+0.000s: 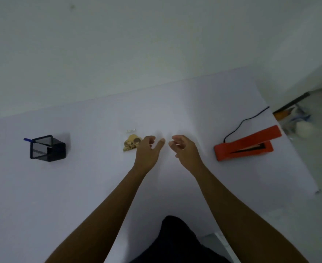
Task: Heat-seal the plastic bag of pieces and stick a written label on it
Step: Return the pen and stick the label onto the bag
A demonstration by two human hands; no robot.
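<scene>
A clear plastic bag of tan and gold pieces (130, 143) lies on the white table (80, 186), near its middle. My left hand (148, 150) hovers just right of the bag, its fingertips close to the bag's right edge and its fingers loosely spread. To the right, my right hand (183, 149) floats above the table with loosely curled fingers and holds nothing. The red heat sealer (245, 145) sits further right with its jaw raised, and a black cord (245, 120) runs off behind it. A small white label (131, 130) lies just behind the bag.
A black mesh pen holder (47, 148) with a blue pen (28, 139) stands at the left. The table's right edge runs close past the sealer, with clutter (296, 118) on the floor beyond it. A pale wall rises behind the table.
</scene>
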